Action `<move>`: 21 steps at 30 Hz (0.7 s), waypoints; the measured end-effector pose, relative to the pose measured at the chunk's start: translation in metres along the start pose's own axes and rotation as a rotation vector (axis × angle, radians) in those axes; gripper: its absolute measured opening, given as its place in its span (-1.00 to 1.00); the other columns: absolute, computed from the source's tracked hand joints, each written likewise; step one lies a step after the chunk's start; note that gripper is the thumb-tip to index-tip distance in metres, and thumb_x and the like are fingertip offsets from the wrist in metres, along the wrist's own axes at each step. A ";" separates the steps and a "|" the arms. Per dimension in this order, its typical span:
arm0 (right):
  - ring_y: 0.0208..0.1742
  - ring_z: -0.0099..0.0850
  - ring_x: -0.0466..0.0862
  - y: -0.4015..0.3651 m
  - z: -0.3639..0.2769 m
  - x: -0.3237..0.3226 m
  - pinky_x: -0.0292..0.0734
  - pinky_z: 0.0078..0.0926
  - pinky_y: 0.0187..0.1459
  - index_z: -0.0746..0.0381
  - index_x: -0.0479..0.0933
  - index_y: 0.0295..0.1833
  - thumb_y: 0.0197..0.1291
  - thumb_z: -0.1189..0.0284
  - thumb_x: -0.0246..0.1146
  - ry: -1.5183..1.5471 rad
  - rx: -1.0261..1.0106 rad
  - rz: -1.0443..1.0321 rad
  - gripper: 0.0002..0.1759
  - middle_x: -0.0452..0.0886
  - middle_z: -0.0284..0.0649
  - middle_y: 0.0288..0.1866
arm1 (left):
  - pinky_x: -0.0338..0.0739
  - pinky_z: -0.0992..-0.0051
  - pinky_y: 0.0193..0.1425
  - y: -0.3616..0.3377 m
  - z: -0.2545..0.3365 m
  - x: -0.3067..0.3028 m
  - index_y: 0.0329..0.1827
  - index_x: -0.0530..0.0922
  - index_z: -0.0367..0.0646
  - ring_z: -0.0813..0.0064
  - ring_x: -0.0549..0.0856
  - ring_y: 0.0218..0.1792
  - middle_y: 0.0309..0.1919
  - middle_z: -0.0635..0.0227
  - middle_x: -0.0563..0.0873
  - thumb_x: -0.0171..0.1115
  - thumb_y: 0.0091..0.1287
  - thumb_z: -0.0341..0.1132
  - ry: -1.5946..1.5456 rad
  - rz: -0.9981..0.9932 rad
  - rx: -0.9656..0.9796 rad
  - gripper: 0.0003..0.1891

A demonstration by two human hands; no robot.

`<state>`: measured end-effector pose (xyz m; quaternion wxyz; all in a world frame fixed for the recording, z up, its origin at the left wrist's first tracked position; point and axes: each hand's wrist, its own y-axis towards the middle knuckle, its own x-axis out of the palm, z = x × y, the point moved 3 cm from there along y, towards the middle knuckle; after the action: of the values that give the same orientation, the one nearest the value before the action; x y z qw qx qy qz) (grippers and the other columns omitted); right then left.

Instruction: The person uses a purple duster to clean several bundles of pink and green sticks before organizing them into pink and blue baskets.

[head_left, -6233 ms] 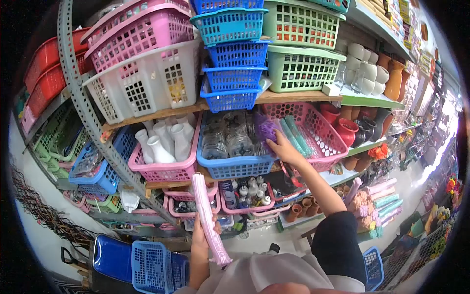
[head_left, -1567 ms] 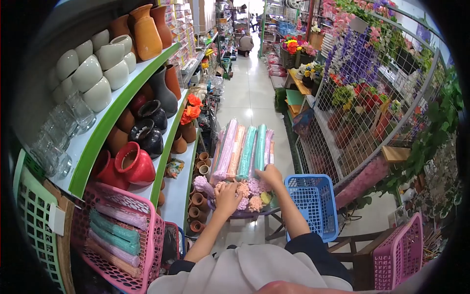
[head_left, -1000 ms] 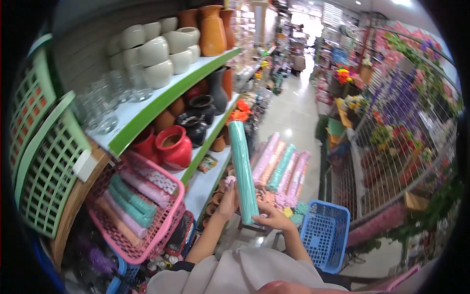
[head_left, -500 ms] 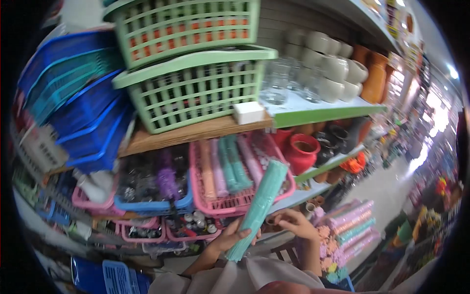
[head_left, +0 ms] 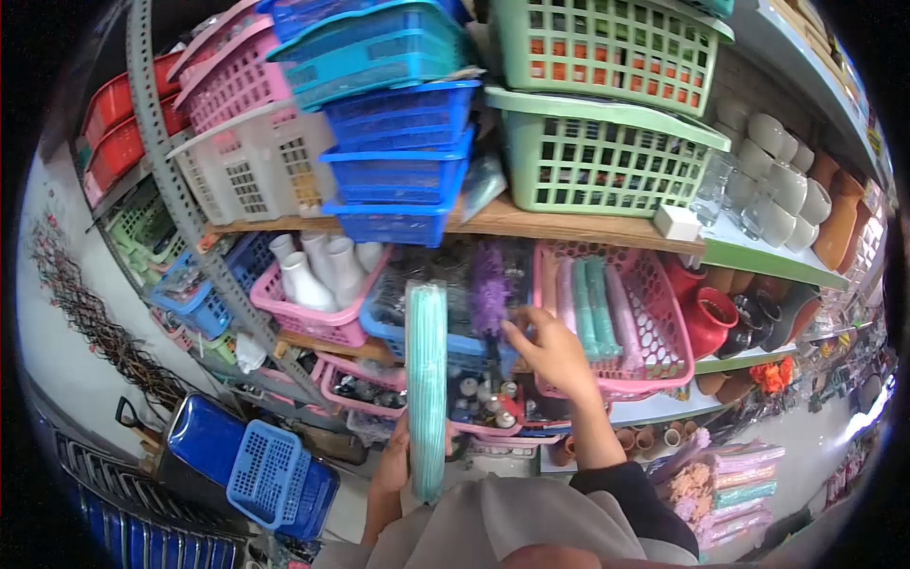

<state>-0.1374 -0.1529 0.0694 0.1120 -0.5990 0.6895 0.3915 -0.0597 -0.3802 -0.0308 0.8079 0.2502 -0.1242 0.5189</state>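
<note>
My left hand (head_left: 392,463) is wrapped round a long mint-green bundle of thin stems (head_left: 427,389) in clear plastic, held upright in front of me. To its right, my right hand (head_left: 557,358) is raised with fingers bent and apart, holding nothing visible. Its fingertips are close to a fuzzy purple bunch (head_left: 490,289) at a blue basket (head_left: 381,325) of dark plastic-wrapped items; whether they touch it cannot be made out. Beside that hand, a pink basket (head_left: 668,377) holds several similar bundles (head_left: 588,308) in peach, lilac and mint.
Above runs a wooden shelf (head_left: 569,226) with green baskets (head_left: 616,161) and stacked blue baskets (head_left: 393,171). White vases (head_left: 308,284) stand at left in a pink basket. Red and black pots (head_left: 716,318) are at right. A blue chair (head_left: 204,431) carries a small basket (head_left: 265,474) below left.
My view has swung left, bringing the chair and vases into sight. The mint bundle went from tilted to upright in my left hand. My right hand moved up and forward toward the baskets.
</note>
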 end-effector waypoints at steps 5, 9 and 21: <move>-0.21 0.05 0.59 0.026 -0.002 0.071 0.52 -0.10 -0.21 0.40 0.26 -0.01 -0.01 0.01 0.29 -0.408 0.133 0.022 -0.28 0.49 0.11 -0.11 | 0.47 0.33 -0.03 -0.042 0.030 -0.050 0.30 0.18 -0.21 0.32 0.58 -0.16 -0.07 0.15 0.52 0.06 0.27 0.03 0.097 0.146 -0.016 -0.35; -0.21 0.09 0.57 0.024 0.016 0.073 0.50 -0.14 -0.18 0.44 0.31 -0.09 -0.06 0.31 0.31 -0.277 0.037 0.148 -0.47 0.53 0.19 -0.21 | 0.24 0.40 0.25 -0.060 0.063 -0.083 0.40 0.02 -0.27 0.41 0.39 0.18 0.17 0.25 0.40 0.14 0.29 -0.30 0.324 0.327 0.059 -0.32; 0.01 -0.55 0.44 -0.204 0.022 0.062 0.39 -0.60 -0.02 0.33 0.10 0.35 0.07 0.60 0.07 0.605 0.431 -0.030 -0.34 0.44 -0.29 0.07 | 0.53 0.50 -0.28 -0.069 0.040 -0.143 0.27 0.20 -0.15 0.45 0.60 -0.30 -0.11 0.25 0.52 0.11 0.30 -0.26 -0.210 0.112 -0.273 -0.50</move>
<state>0.0261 -0.1787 -0.0673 0.0324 -0.6602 0.7492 0.0412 -0.0566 -0.5356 -0.0814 0.7870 0.1835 -0.2908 0.5123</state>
